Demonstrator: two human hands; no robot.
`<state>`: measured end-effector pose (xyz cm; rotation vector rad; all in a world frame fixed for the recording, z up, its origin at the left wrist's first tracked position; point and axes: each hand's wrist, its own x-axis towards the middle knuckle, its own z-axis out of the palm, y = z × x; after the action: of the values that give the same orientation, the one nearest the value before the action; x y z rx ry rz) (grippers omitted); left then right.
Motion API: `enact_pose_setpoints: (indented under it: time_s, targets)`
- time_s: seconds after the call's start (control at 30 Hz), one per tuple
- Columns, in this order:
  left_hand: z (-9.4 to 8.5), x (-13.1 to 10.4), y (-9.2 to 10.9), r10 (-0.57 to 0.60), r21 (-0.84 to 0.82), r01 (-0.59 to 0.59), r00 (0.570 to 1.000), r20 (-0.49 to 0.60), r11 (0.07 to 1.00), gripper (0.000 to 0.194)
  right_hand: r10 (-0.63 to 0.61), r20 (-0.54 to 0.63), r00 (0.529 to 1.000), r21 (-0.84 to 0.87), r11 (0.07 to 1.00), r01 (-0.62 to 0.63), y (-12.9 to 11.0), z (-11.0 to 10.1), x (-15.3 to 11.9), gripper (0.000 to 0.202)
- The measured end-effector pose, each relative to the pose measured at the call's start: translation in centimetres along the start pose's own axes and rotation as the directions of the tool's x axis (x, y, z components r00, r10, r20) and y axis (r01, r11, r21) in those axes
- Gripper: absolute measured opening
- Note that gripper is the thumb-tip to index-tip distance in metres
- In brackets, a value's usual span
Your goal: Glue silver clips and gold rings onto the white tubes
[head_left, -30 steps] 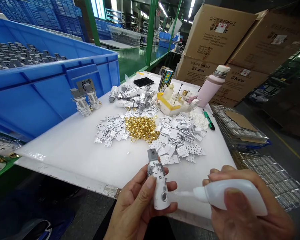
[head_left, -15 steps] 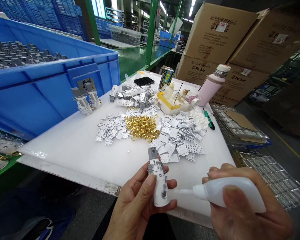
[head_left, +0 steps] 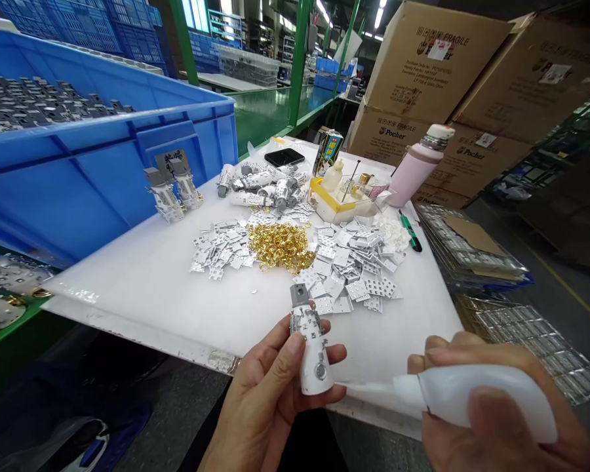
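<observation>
My left hand (head_left: pixel 270 387) is closed round a white cylindrical part (head_left: pixel 315 354) with a grey square top and grey details, held upright above the table's front edge. My right hand (head_left: pixel 506 406) grips a translucent white squeeze bottle (head_left: pixel 486 395) lying on its side, its thin nozzle pointing left. The nozzle tip is close to the lower right side of the part; whether they touch I cannot tell. Beyond my hands lie a pile of gold rings (head_left: pixel 280 246) and flat white pieces on both sides, the right-hand heap (head_left: pixel 358 269) being larger.
A blue crate (head_left: pixel 103 164) of grey-topped parts stands left. Two assembled parts (head_left: pixel 174 190) stand beside it. At the back are more white parts (head_left: pixel 270 183), a phone (head_left: pixel 284 157), a yellow-edged tray (head_left: pixel 332 210) and a pink flask (head_left: pixel 417 164). Cartons (head_left: pixel 432 59) rise behind.
My right hand and the bottle have moved right and slightly down, so the nozzle tip is lower beside the part. The view has shifted slightly; my left hand keeps its hold.
</observation>
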<state>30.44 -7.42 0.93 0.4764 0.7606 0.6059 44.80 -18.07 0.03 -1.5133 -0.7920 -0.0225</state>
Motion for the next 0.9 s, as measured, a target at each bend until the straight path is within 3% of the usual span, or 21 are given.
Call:
enact_pose_setpoints:
  time_s: [0.27,0.9]
  targets:
    - [0.1,0.0,0.1,-0.005,0.029,0.004,1.0,0.008,1.0,0.03,-0.044,0.018,0.999,-0.134,0.99,0.046,-0.8,1.0,-0.5,0.026]
    - [0.1,0.0,0.0,-0.007,-0.007,0.007,1.0,-0.022,1.0,0.026,-0.051,0.025,0.998,-0.143,0.988,0.054,-1.1,1.4,-0.6,0.028]
